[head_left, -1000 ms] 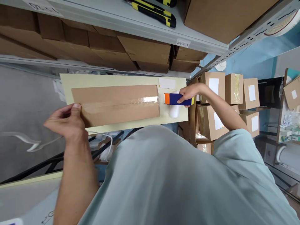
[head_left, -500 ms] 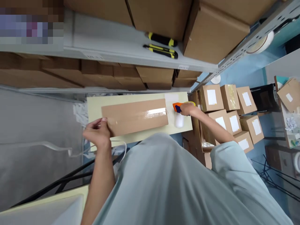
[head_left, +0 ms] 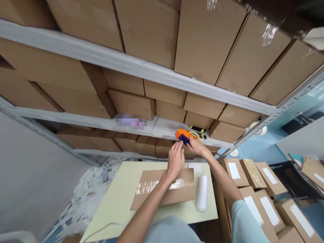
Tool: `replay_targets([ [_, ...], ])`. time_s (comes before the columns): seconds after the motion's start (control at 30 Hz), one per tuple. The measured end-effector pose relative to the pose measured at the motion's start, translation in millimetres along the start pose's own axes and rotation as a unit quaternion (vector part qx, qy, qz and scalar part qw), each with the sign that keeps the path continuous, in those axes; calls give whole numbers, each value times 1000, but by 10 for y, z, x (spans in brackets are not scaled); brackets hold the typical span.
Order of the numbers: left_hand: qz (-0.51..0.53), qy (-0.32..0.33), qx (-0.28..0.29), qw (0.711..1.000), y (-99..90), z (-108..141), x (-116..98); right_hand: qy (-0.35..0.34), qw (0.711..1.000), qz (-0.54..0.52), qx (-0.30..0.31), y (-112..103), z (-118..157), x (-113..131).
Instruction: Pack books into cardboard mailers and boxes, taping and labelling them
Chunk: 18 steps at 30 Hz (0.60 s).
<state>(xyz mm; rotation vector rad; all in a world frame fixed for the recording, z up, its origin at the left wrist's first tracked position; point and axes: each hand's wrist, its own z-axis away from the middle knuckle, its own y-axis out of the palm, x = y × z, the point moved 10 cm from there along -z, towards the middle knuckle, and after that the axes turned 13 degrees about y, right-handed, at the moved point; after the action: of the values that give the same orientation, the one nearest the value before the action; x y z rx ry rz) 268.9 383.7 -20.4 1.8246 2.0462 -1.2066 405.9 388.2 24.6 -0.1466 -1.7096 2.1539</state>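
An orange and dark-blue tape dispenser [head_left: 186, 135] with a yellowish roll is gripped in my right hand [head_left: 196, 145], raised in front of the lower shelf. My left hand [head_left: 176, 158] is open just below and left of it, fingers stretched toward the dispenser's front; whether they touch it I cannot tell. Below my left hand, a long flat cardboard box [head_left: 177, 195] lies on the pale yellow table [head_left: 113, 199]. Clear shiny tape [head_left: 149, 186] runs lengthwise over its top, partly hidden by my left forearm.
A white roll [head_left: 201, 194] lies right of the box, by a white paper [head_left: 194, 167]. Yellow-black box cutters [head_left: 198, 129] rest on the shelf [head_left: 164, 127] among cartons. Labelled boxes [head_left: 234, 172] stand to the right. White scraps [head_left: 83, 195] cover the floor at left.
My right hand has lifted the tape dispenser from the table to shelf height. My left hand has left the box's left end and come up beside the dispenser. The view has tilted up.
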Motion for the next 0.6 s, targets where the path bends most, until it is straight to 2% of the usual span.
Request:
replay_targets([
  [0.1, -9, -22, -18, 1000, -58, -440, 308, -26, 999, 5, -38, -241, -405, 439],
  [0.17, -20, -34, -25, 999, -127, -619, 487, -16, 999, 12, -45, -332, -624, 623],
  [0.23, -26, -40, -28, 998, -186, -684, 590, -7, 999, 15, -42, -365, -789, 760],
  [0.3, -29, -44, -30, 998, -233, -640, 633, 0, 999, 15, -36, -365, -909, 857],
  [0.4, -29, -69, -17, 997, -324, -392, 706, 1, 999, 6, -40, -346, -994, 921],
  [0.47, -27, -95, -5, 995, -459, -91, 816, -2, 998, -2, -56, -279, -938, 860],
  [0.53, -29, -125, -3, 992, -692, 341, 974, -6, 994, -38, -105, -143, -717, 675],
  [0.6, -41, -164, -3, 986, -980, 882, 1144, -3, 979, -107, -172, 121, -290, 353],
])
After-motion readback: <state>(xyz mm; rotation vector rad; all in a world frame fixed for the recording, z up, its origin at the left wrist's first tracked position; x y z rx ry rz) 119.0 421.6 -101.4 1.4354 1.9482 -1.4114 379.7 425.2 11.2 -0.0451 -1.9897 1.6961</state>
